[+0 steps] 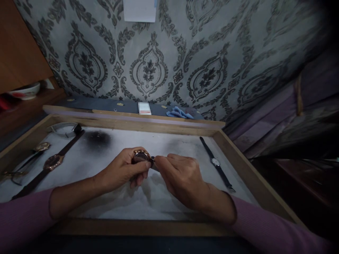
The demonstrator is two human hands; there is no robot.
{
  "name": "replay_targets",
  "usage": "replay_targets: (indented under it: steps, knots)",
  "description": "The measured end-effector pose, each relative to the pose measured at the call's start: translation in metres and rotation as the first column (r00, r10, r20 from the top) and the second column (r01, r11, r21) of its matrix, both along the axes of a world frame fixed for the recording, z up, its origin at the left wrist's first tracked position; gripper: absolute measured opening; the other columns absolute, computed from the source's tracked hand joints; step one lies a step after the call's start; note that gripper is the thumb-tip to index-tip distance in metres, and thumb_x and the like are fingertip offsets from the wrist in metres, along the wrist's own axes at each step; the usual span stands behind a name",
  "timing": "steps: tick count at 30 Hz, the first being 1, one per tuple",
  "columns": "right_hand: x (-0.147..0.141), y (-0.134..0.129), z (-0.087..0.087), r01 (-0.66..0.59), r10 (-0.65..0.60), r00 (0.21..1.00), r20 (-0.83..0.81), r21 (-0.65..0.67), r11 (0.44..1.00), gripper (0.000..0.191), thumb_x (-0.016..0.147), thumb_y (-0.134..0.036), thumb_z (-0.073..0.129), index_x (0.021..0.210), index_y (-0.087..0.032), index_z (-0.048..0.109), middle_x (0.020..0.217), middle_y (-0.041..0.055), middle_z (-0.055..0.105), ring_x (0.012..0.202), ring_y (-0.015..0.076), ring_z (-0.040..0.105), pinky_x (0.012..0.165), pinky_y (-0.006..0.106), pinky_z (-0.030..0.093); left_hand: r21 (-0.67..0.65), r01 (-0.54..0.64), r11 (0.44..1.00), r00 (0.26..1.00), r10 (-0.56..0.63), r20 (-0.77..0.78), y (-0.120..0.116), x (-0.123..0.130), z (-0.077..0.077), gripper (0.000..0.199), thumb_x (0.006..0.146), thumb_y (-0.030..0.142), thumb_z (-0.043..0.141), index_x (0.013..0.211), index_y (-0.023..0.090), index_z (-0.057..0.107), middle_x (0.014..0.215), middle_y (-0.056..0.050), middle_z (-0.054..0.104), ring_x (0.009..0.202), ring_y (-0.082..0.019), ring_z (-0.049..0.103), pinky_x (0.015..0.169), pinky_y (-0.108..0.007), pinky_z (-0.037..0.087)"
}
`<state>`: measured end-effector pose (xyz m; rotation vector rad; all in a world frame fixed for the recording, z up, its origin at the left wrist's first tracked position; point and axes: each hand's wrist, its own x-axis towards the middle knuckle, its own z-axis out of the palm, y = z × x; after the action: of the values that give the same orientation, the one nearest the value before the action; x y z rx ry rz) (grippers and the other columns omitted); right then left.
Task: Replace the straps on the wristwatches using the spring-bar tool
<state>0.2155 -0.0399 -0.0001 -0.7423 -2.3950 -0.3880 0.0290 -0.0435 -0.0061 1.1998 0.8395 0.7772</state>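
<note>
My left hand is closed around a wristwatch with a rose-gold case, thumb across its lower edge. The watch is held above the white floor of a shallow wooden tray. My right hand is closed in a pinch at the case's right side. A short dark piece, which looks like the watch's strap, runs into those fingers; its far end is hidden, and I cannot make out any smaller part in the pinch.
On the tray's left lie a brown-strapped watch, a gold-coloured watch and a pale curved strap. At the right is a black-strapped watch. Behind the tray's raised rim are a blue cloth and a small box.
</note>
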Motion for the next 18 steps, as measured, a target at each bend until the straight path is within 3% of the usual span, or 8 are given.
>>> replay_targets:
  steps: [18]
  knots:
    - [0.0017,0.002,0.003,-0.036,0.038,0.999,0.034,-0.048,0.998,0.03,0.091,-0.005,0.034,0.068,-0.018,0.047,0.052,-0.0016,0.047,0.049,0.0116,0.037,0.048,0.026,0.026,-0.015,0.009,1.0,0.999,-0.008,0.042,0.0011,-0.0014,-0.0019,0.024,0.079,0.035,0.067,0.078,0.016,0.052,0.057,0.005,0.056,0.041,-0.005,0.05,0.034,-0.012,0.037]
